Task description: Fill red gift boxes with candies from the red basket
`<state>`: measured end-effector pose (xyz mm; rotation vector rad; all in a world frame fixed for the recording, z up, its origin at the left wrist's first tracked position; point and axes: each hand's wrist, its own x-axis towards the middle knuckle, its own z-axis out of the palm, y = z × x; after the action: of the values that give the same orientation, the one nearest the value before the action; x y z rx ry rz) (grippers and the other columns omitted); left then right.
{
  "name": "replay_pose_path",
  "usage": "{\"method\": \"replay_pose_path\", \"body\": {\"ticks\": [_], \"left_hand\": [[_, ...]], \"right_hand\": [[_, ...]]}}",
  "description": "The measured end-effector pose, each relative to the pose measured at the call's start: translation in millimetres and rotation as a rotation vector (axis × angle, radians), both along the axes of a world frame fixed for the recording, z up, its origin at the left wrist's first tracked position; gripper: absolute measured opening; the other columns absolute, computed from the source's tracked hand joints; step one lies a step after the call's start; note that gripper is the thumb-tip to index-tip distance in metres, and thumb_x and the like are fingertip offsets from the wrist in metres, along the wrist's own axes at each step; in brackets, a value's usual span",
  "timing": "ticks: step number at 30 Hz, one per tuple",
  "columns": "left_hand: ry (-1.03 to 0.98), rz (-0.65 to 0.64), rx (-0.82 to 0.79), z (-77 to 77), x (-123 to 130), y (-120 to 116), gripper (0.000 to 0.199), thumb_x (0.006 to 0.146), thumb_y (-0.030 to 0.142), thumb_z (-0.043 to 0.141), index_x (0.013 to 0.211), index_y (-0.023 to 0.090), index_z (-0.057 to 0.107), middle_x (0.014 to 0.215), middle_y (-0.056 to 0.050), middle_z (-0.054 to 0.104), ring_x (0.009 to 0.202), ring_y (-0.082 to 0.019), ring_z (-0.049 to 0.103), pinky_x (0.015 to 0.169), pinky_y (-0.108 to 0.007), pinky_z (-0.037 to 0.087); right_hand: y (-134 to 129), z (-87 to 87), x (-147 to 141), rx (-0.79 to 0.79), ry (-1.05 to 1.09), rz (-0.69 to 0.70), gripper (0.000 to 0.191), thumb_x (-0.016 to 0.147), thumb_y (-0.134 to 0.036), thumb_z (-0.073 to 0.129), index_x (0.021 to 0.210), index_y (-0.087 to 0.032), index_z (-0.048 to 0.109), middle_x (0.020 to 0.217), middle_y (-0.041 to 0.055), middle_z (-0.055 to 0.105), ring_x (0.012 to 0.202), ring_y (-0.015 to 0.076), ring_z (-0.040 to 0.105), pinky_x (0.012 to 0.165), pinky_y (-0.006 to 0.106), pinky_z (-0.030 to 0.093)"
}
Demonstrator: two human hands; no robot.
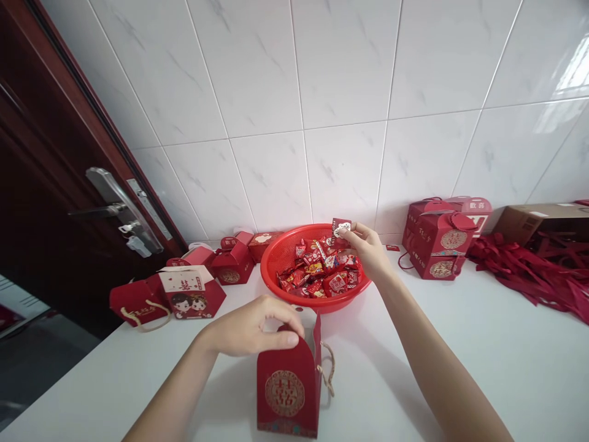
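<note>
A red gift box point(288, 393) with a round gold emblem and a rope handle stands upright on the white table, its top flaps open. My left hand point(257, 325) grips the box's upper edge, the thumb on the near flap and the fingers curled over the opening. Over the right rim of a red plastic basket point(271, 288), my right hand point(365, 245) pinches a small dark-red candy packet point(341, 230) with a white patch. Several wrapped candies point(317, 270) lie heaped in the basket below. The inside of the gift box is mostly hidden.
Left of the basket stand several red boxes, one a couple-print box point(193, 301). Stacked red boxes point(442, 239) are at the right, beside dark-red ribbons point(519, 270) and a cardboard box point(534, 221). A tiled wall point(340, 166) runs behind; a dark door point(59, 159) is at left.
</note>
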<state>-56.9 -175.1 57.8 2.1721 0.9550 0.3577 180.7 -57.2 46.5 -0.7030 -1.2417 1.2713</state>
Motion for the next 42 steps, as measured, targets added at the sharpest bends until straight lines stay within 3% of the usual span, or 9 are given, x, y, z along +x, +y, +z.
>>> {"method": "replay_pose_path", "body": {"ticks": [5, 10, 14, 18, 21, 26, 29, 34, 42], "left_hand": [[0.113, -0.053, 0.100, 3.3, -1, -15, 0.016, 0.081, 0.024, 0.072, 0.096, 0.019, 0.072, 0.103, -0.005, 0.072, 0.092, -0.021, 0.066, 0.082, -0.028, 0.049], [0.183, -0.110, 0.370, 5.9, 18, -25, 0.010, 0.089, 0.015, 0.066, 0.093, 0.022, 0.071, 0.086, 0.000, 0.066, 0.081, -0.015, 0.060, 0.079, -0.026, 0.045], [0.196, -0.196, 0.754, -16.3, 55, -34, 0.023, 0.099, 0.015, 0.050, 0.098, 0.025, 0.071, 0.074, 0.000, 0.061, 0.069, -0.014, 0.050, 0.073, -0.029, 0.041], [0.244, -0.173, 0.915, -44.7, 81, -36, 0.022, 0.097, 0.015, 0.050, 0.086, 0.022, 0.068, 0.071, 0.000, 0.059, 0.066, -0.015, 0.048, 0.070, -0.030, 0.041], [0.255, -0.106, 0.899, -49.9, 82, -36, 0.020, 0.098, 0.022, 0.052, 0.084, 0.019, 0.066, 0.084, -0.002, 0.064, 0.073, -0.016, 0.055, 0.075, -0.031, 0.046], [0.226, -0.032, 0.657, -28.8, 71, -42, 0.019, 0.099, 0.028, 0.049, 0.094, 0.018, 0.065, 0.114, -0.007, 0.065, 0.081, -0.017, 0.063, 0.073, -0.030, 0.050], [0.212, -0.033, 0.490, -16.0, 67, -45, 0.019, 0.098, 0.023, 0.046, 0.093, 0.018, 0.064, 0.105, -0.005, 0.066, 0.074, -0.016, 0.061, 0.066, -0.028, 0.047], [0.273, 0.055, 0.400, -11.0, 59, -42, 0.029, 0.101, 0.021, 0.039, 0.083, 0.018, 0.062, 0.073, -0.001, 0.059, 0.059, -0.015, 0.053, 0.057, -0.029, 0.038], [0.328, 0.200, 0.326, -5.4, 46, -37, 0.036, 0.103, 0.033, 0.040, 0.074, 0.019, 0.057, 0.074, -0.001, 0.059, 0.061, -0.015, 0.051, 0.059, -0.028, 0.032]], "right_hand": [[-5, 3.0, -1, 0.025, -0.009, 0.018, 0.043, 0.063, -0.053, 0.083, 0.071, -0.019, 0.057, 0.073, 0.0000, 0.062, 0.075, 0.0173, 0.063, 0.059, 0.028, 0.057], [-11, 6.6, -3, 0.058, 0.014, 0.094, 0.039, 0.069, -0.051, 0.081, 0.076, -0.019, 0.060, 0.074, -0.0003, 0.061, 0.074, 0.0160, 0.062, 0.060, 0.028, 0.059], [-29, 14.5, -5, 0.094, 0.008, 0.290, 0.031, 0.079, -0.046, 0.077, 0.085, -0.019, 0.063, 0.083, 0.0006, 0.062, 0.075, 0.0144, 0.061, 0.065, 0.030, 0.061], [-54, 28.9, -3, 0.128, -0.126, 0.477, 0.027, 0.082, -0.043, 0.075, 0.086, -0.019, 0.063, 0.083, -0.0001, 0.060, 0.076, 0.0138, 0.061, 0.065, 0.029, 0.061], [-67, 37.7, 0, 0.138, -0.229, 0.503, 0.027, 0.084, -0.043, 0.074, 0.084, -0.018, 0.062, 0.081, -0.0001, 0.058, 0.076, 0.0136, 0.060, 0.063, 0.025, 0.060], [-68, 39.9, 7, 0.107, -0.312, 0.532, 0.026, 0.088, -0.044, 0.068, 0.086, -0.019, 0.060, 0.083, 0.0005, 0.060, 0.077, 0.0148, 0.062, 0.067, 0.028, 0.060], [-67, 36.8, 8, 0.042, -0.413, 0.612, 0.027, 0.086, -0.044, 0.069, 0.083, -0.020, 0.058, 0.081, -0.0006, 0.058, 0.077, 0.0154, 0.062, 0.070, 0.030, 0.059], [-64, 31.2, 10, -0.021, -0.535, 0.675, 0.030, 0.084, -0.048, 0.066, 0.080, -0.022, 0.052, 0.080, -0.0021, 0.052, 0.074, 0.0150, 0.057, 0.058, 0.026, 0.053], [-56, 32.2, 25, 0.299, -1.045, 0.587, 0.025, 0.093, -0.033, 0.054, 0.075, -0.021, 0.042, 0.072, -0.0051, 0.039, 0.064, 0.0108, 0.035, 0.057, 0.026, 0.032]]}}
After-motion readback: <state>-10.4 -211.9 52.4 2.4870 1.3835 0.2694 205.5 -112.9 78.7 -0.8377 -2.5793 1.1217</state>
